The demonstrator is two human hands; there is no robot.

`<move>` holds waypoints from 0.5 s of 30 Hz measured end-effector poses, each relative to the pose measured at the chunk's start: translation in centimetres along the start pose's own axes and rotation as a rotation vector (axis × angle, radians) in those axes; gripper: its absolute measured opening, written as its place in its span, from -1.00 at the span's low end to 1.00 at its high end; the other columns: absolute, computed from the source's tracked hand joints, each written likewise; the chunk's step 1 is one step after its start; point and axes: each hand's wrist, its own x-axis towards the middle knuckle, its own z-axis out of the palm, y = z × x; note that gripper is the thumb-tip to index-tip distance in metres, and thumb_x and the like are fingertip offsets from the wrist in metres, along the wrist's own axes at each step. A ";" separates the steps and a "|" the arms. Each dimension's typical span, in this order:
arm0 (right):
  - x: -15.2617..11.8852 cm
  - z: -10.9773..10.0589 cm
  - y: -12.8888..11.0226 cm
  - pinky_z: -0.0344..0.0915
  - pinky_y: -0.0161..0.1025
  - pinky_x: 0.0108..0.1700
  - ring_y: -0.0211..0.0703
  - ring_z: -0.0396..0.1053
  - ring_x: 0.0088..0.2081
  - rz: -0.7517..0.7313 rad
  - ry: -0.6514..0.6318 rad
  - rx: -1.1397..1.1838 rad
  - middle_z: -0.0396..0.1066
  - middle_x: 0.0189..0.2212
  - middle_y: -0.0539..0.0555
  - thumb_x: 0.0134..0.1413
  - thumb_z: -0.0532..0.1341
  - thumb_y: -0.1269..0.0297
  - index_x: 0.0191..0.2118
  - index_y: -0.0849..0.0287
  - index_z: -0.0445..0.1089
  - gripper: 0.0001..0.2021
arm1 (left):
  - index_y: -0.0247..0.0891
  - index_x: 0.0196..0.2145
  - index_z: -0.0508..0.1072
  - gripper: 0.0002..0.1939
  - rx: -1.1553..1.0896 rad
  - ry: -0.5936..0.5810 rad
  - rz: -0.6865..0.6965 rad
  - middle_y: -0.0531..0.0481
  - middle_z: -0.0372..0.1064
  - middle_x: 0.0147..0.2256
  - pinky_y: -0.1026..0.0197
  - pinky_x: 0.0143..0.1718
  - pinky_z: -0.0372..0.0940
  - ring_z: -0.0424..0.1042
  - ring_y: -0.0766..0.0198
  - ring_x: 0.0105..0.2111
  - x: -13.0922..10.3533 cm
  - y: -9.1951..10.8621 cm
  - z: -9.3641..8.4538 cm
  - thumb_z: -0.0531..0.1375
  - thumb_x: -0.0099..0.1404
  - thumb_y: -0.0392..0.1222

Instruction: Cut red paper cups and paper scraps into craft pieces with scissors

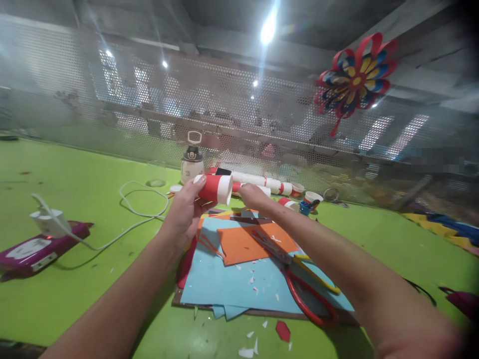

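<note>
A red and white paper cup (219, 189) is in my left hand (187, 204), lying sideways with its open end to the right. The thumb and fingers wrap round its left end. My right hand (252, 195) reaches forward beside a red and white tube (265, 191); its fingers are curled, and what they grip is hidden. Below both hands lie light blue sheets (224, 279) and an orange sheet (247, 244). Scissors with red handles (310, 304) and a yellow-handled tool (318, 274) rest on the sheets, partly under my right forearm.
A purple power strip (41, 252) with a white plug (50, 222) and cable (112, 242) lies left. Behind stand a white bottle (191, 167) and a clear cup (156, 174). Long white tubes (254, 180), more cups (313, 198) and a blue item (305, 207) sit farther right. Paper scraps (283, 331) lie in front.
</note>
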 end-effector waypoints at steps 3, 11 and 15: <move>0.9 0.3 -0.5 0.40 -0.03 -0.12 -0.07 0.43 -0.11 -0.017 -0.024 -0.025 0.38 0.00 0.13 0.22 0.19 0.25 0.03 0.18 0.33 -0.72 | -0.24 -0.20 0.43 -0.71 0.010 -0.011 -0.005 -0.05 0.40 -0.21 0.20 -0.25 0.39 0.41 0.30 -0.31 0.1 0.0 -0.1 0.25 0.16 -0.05; 0.0 -0.9 2.6 0.40 -0.03 -0.12 -0.06 0.43 -0.11 0.087 -0.039 -0.052 0.38 -0.01 0.13 0.21 0.20 0.25 0.03 0.21 0.33 -0.71 | -0.24 -0.24 0.43 -0.74 0.040 0.000 -0.032 0.01 0.38 -0.29 0.22 -0.30 0.38 0.38 0.31 -0.36 -0.1 0.0 0.3 0.25 0.16 -0.06; -4.2 -3.0 7.2 0.39 -0.01 -0.11 -0.03 0.42 -0.10 0.260 0.012 -0.084 0.38 0.00 0.11 0.21 0.20 0.24 0.03 0.20 0.34 -0.70 | -0.24 -0.23 0.44 -0.75 0.035 0.014 -0.044 0.01 0.38 -0.29 0.24 -0.34 0.38 0.37 0.32 -0.36 -0.3 0.1 0.5 0.26 0.15 -0.08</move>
